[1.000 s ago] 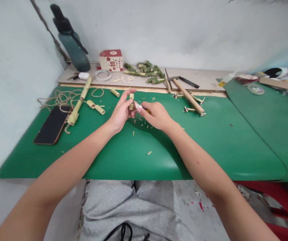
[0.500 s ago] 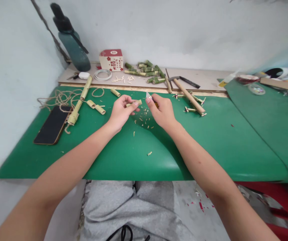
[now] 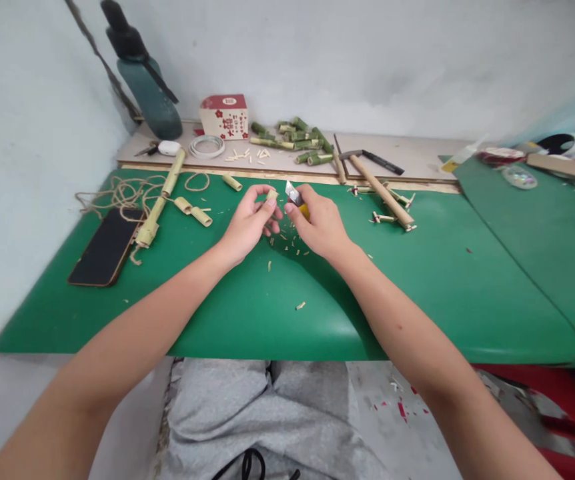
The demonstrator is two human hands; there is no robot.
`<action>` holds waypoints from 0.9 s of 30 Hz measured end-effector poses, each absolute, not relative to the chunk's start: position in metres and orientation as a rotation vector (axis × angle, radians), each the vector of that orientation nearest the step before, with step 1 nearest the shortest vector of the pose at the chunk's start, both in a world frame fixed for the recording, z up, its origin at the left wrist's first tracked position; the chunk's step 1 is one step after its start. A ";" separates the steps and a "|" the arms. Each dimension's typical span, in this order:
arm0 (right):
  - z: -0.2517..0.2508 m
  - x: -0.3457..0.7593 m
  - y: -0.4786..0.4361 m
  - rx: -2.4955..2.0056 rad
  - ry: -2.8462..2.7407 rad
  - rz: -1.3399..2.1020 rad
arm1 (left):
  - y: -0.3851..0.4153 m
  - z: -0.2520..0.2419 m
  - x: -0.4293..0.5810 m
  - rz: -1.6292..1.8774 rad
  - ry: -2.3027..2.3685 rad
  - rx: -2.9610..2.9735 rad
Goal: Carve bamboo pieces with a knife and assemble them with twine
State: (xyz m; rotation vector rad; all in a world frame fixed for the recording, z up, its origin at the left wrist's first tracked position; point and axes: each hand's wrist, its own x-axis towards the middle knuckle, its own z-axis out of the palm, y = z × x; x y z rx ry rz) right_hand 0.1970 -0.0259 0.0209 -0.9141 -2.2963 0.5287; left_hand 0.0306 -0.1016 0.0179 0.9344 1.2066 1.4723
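Note:
My left hand [image 3: 247, 223] pinches a short pale bamboo piece [image 3: 271, 196] between thumb and fingertips, just above the green table [image 3: 417, 287]. Beside it, my right hand [image 3: 320, 223] is closed on a small utility knife [image 3: 295, 195] with a yellow handle. The blade points up and left, close to the bamboo piece. Small bamboo shavings [image 3: 287, 243] lie scattered on the green surface under both hands.
A black phone [image 3: 105, 247], twine [image 3: 122, 193] and split bamboo sticks [image 3: 160, 200] lie at the left. A hammer [image 3: 380, 190] lies to the right. Green bamboo pieces [image 3: 295, 140], a red-and-white box [image 3: 223, 117] and a dark bottle [image 3: 147, 87] stand at the back.
The bamboo piece was upright with the knife against it, then the hands drew apart and the piece was turned. Now the hands are close together again, with the blade raised beside it.

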 end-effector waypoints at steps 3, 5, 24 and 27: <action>0.023 0.197 -0.027 -0.879 -2.283 0.567 | -0.103 0.020 0.030 1.451 1.156 0.919; 0.025 0.198 -0.029 -0.872 -2.290 0.584 | -0.104 0.021 0.030 1.448 1.121 0.937; 0.031 0.203 -0.026 -0.712 -2.487 0.693 | -0.100 -0.001 0.027 1.433 1.169 1.403; 0.030 0.204 -0.025 -0.687 -2.491 0.703 | -0.095 -0.002 0.026 1.429 1.153 1.486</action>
